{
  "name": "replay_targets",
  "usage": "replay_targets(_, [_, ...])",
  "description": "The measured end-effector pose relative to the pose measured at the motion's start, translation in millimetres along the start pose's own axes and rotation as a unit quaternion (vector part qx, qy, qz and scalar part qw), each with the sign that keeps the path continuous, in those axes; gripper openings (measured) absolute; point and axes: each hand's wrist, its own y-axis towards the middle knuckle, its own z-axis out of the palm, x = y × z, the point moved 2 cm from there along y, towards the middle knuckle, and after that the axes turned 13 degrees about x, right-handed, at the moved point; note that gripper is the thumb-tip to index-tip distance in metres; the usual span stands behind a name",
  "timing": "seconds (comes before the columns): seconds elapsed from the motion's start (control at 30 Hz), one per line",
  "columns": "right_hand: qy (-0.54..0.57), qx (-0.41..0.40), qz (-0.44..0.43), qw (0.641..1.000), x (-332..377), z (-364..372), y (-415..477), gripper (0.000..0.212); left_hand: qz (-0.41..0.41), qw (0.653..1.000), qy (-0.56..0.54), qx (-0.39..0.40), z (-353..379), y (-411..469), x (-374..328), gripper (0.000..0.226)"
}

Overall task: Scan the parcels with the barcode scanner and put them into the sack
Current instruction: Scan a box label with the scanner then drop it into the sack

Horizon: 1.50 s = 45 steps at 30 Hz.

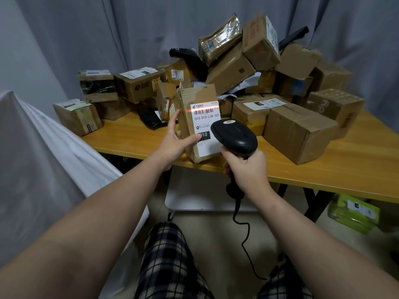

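We observed a tall brown cardboard parcel with a white shipping label (199,124) standing upright at the near edge of the yellow wooden worktop (345,169). Our left hand (172,141) gripped the parcel at its nine o'clock side, fingers up along the side face and the thumb pressed on the label front. Our right hand (246,171) was wrapped tightly round the handle of the black handheld barcode scanner (236,138), whose head sat just in front of the label's lower right corner. A red scan line (204,109) lay across the barcode at the top of the label. The scanner's black cable (246,238) hung down toward six o'clock, over the checked trousers (166,262).

From twelve to three o'clock of the held parcel, a heap of brown cardboard boxes (248,67) was stacked on the worktop, with further small boxes at ten o'clock. A large plain carton (298,134) rested at three o'clock, near the scanner but apart from it. The white fabric sack (43,158) stood at nine o'clock, beside the worktop's left end. A green packaged item (354,212) lay on the floor at four o'clock, beneath the worktop.
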Motion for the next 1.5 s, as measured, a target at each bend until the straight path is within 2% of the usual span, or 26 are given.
replay_targets(0.3, [0.003, -0.005, -0.026, 1.0, -4, -3, -13, 0.01, -0.002, 1.0, 0.0, -0.002, -1, 1, 2, 0.094])
replay_targets(0.6, [0.029, 0.007, -0.005, 1.0, -10, -5, -21, 0.015, 0.007, 1.0, -0.004, -0.015, 0, 5, 6, 0.093])
replay_targets(0.87, [0.01, 0.013, -0.011, 1.0, -5, -7, -12, 0.015, 0.055, 0.998, 0.007, -0.018, 4, 0, 4, 0.095])
replay_targets(1.07, [0.016, 0.039, -0.037, 0.998, 9, 9, -3, 0.015, 0.121, 0.992, 0.034, -0.022, 0, -29, -1, 0.097])
replay_targets(1.2, [0.021, 0.08, -0.036, 0.996, 17, 41, 4, 0.014, 0.133, 0.988, 0.046, -0.059, -26, -61, 5, 0.095])
replay_targets(1.3, [0.028, 0.139, -0.005, 0.99, 17, 80, 9, 0.009, 0.122, 0.986, 0.049, -0.107, -54, -90, 22, 0.096])
replay_targets(1.43, [-0.001, 0.228, 0.039, 0.973, 5, 148, 14, 0.017, 0.078, 0.973, 0.052, -0.212, -106, -139, 60, 0.097])
replay_targets(1.5, [-0.019, 0.263, 0.061, 0.963, -5, 181, 15, 0.013, 0.047, 0.959, 0.056, -0.274, -139, -164, 80, 0.1])
